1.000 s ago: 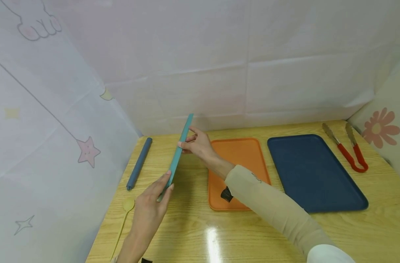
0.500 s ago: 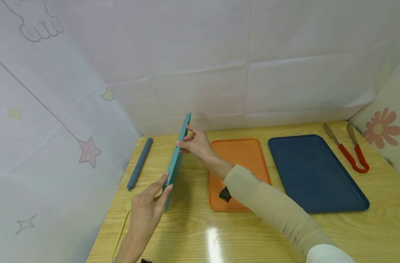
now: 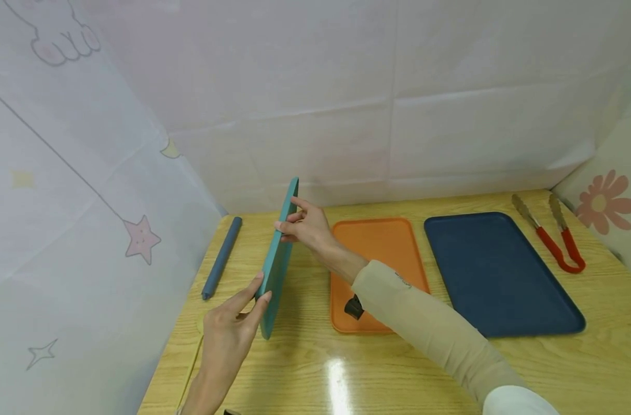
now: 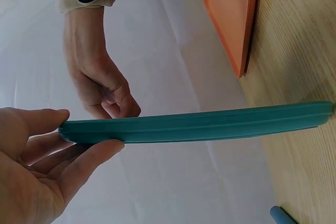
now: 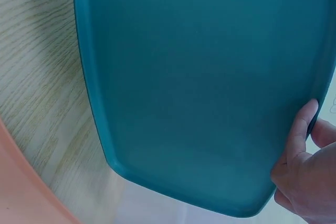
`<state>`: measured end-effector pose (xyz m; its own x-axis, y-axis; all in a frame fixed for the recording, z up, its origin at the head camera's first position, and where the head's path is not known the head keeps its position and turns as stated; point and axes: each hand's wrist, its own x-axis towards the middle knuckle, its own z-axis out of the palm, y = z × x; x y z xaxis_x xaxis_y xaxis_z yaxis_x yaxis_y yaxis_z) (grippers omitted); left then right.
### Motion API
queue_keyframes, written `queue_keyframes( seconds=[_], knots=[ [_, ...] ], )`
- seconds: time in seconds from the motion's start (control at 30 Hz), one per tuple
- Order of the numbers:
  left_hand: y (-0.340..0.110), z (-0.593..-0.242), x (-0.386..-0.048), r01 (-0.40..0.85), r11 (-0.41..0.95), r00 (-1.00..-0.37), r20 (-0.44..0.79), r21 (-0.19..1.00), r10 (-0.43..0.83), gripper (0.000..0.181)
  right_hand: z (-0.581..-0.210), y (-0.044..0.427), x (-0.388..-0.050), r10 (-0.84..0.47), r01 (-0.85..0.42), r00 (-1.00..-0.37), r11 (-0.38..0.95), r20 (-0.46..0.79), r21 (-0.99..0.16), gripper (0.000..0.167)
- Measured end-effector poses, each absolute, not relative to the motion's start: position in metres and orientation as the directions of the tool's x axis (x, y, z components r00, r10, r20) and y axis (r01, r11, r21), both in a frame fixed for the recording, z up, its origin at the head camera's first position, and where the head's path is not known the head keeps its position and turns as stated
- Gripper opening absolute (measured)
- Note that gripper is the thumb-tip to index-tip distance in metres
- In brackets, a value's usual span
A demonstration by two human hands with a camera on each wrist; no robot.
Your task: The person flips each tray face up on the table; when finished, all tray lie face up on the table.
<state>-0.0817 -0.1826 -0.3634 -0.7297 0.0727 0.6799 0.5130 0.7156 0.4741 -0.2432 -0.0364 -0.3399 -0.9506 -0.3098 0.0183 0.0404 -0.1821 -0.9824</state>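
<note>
Both hands hold a teal tray (image 3: 275,256) on its side, nearly upright, over the left part of the table. My left hand (image 3: 229,323) pinches the near end of its upper edge between thumb and fingers. Farther along that same edge, my right hand (image 3: 306,227) grips the rim with thumb and fingertips. The right wrist view shows the broad face of the teal tray (image 5: 205,87) and its raised rim. Seen edge-on in the left wrist view, the teal tray (image 4: 199,127) has its lower edge close to the wood; I cannot tell whether it touches.
An orange tray (image 3: 378,248) lies flat right of the hands, partly under the right forearm. Beyond it are a dark blue tray (image 3: 502,276) and red-handled tongs (image 3: 559,248). A blue-grey rod (image 3: 222,257) and a yellow spoon (image 3: 192,360) lie on the left.
The teal tray has tilted more upright, its lower edge swinging down so its right-hand face shows. Both hands have shifted slightly left, keeping hold of it.
</note>
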Motion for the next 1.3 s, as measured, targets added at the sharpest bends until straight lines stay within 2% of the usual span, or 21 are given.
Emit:
queue_keyframes(
  seconds=[0.33, 0.57, 0.73, 0.97, 1.1, 1.3],
  knots=[
    [-0.183, -0.363, -0.08, 0.504, 0.707, -0.729, 0.683, 0.496, 0.04, 0.04, -0.34, -0.033, -0.242, -0.33, 0.027, -0.943, -0.184, 0.036, -0.983, 0.076],
    [-0.186, -0.362, -0.081, 0.507, 0.708, -0.701, 0.713, 0.492, 0.006, 0.04, -0.359, -0.025, -0.247, -0.322, 0.06, -0.947, -0.185, 0.003, -0.981, 0.057],
    [-0.19, -0.359, -0.082, 0.503, 0.712, -0.688, 0.725, 0.489, -0.012, 0.039, -0.387, -0.019, -0.254, -0.328, 0.139, -0.937, -0.019, -0.125, -0.99, 0.053],
    [-0.195, -0.356, -0.081, 0.444, 0.678, -0.731, 0.674, 0.587, -0.105, 0.034, -0.427, -0.02, -0.252, -0.381, 0.218, -0.873, 0.254, -0.305, -0.942, 0.057],
    [-0.195, -0.356, -0.08, 0.426, 0.639, -0.752, 0.643, 0.64, -0.142, 0.033, -0.44, -0.023, -0.251, -0.382, 0.213, -0.861, 0.329, -0.335, -0.92, 0.057],
    [-0.196, -0.354, -0.08, 0.401, 0.559, -0.779, 0.591, 0.726, -0.208, 0.031, -0.447, -0.025, -0.249, -0.392, 0.226, -0.849, 0.339, -0.356, -0.913, 0.053]
  ],
)
